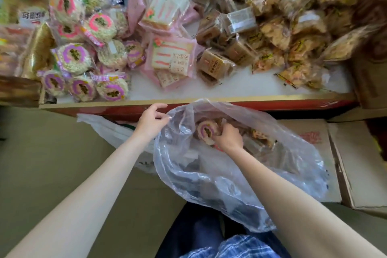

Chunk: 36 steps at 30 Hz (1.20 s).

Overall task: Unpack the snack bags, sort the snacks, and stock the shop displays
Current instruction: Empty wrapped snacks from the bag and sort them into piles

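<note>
Snack packs lie sorted in heaps on the white counter (240, 90): round rice cakes (83, 56) at the left, pink packets (171, 56) in the middle, brown packets (270, 33) at the right. Below the counter's edge, the left hand (151, 122) pinches the rim of a clear plastic bag (209, 174), holding it open. Inside the bag, the right hand (227, 138) curls round one round cake (206, 131). Cardboard boxes (356, 163) sit at the far right.

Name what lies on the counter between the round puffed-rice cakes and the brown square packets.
Head view: pink-wrapped sandwich-cake packets lie between the rice cakes and brown packets.
</note>
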Available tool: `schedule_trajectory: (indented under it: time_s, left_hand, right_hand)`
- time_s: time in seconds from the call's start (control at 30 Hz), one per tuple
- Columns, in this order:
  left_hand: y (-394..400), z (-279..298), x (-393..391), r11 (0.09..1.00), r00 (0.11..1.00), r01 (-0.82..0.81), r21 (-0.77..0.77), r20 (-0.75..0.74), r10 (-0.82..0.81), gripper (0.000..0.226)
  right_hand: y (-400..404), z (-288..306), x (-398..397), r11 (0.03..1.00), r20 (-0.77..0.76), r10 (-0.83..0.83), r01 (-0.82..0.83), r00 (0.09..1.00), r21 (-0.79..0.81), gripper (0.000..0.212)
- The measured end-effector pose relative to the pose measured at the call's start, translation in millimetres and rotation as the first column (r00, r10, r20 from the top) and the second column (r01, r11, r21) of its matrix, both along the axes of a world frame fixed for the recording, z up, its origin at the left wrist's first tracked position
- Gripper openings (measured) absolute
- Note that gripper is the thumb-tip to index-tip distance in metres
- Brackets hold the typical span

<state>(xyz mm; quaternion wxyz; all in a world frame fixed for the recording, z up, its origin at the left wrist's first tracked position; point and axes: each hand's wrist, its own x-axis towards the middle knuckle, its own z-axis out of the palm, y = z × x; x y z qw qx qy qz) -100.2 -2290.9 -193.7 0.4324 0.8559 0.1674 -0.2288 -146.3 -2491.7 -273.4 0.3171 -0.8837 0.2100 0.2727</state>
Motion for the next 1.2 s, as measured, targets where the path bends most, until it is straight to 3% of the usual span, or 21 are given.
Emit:
schedule_trajectory:
  time_s: [0.1,0.23,0.33,0.5,0.67,0.8,0.9,1.07,1.2]
  left_hand:
    - [-12.1,-6.5,-0.1,0.998,0.999,-0.048,-0.039,-0.015,0.047,0.037]
    - [-28.9,-1.7,0.1,0.998,0.999,0.033,-0.061,-0.039,-0.036,0.041]
    - [-15.2,12.5,7.9,0.991,0.999,-0.048,-0.127,0.013,0.05,0.039]
    - [37.2,25.1,17.1,0.989,0.986,-0.122,0.083,0.128,0.111,0.029]
    - [96.9,26.7,30.1,0.934,0.923,-0.329,0.141,0.258,0.286,0.033]
    - [138.2,22.2,46.6,0.913,0.897,-0.34,0.227,0.371,0.241,0.047]
    - [158.3,22.5,59.9,0.908,0.919,-0.327,0.261,0.313,0.241,0.056]
    - [180.9,22.9,77.5,0.874,0.879,-0.455,0.173,0.246,0.408,0.069]
    - [211.4,19.2,88.4,0.833,0.786,-0.548,0.072,0.386,0.484,0.074]
  right_hand:
    - [-40.3,28.3,-7.8,0.993,0.074,0.046,-0.053,0.996,0.102,0.031]
    - [-65.4,70.0,-6.7,0.978,0.254,0.122,-0.16,0.959,0.135,0.035]
    - [-51.8,100.1,7.7,0.965,0.362,0.034,-0.125,0.932,0.23,0.032]
    - [-0.9,124.5,61.1,0.907,0.416,-0.167,-0.026,0.894,0.421,0.032]
    - [77.2,139.0,127.1,0.824,0.321,-0.248,0.025,0.914,0.566,0.032]
    - [150.8,148.8,171.1,0.725,0.21,-0.289,0.07,0.934,0.686,0.026]
    - [199.8,155.0,195.3,0.696,0.167,-0.268,0.071,0.949,0.714,0.025]
    - [280.2,161.0,220.6,0.69,0.194,-0.179,-0.017,0.964,0.723,0.029]
    - [336.2,161.7,237.5,0.72,0.228,-0.153,-0.05,0.962,0.693,0.026]
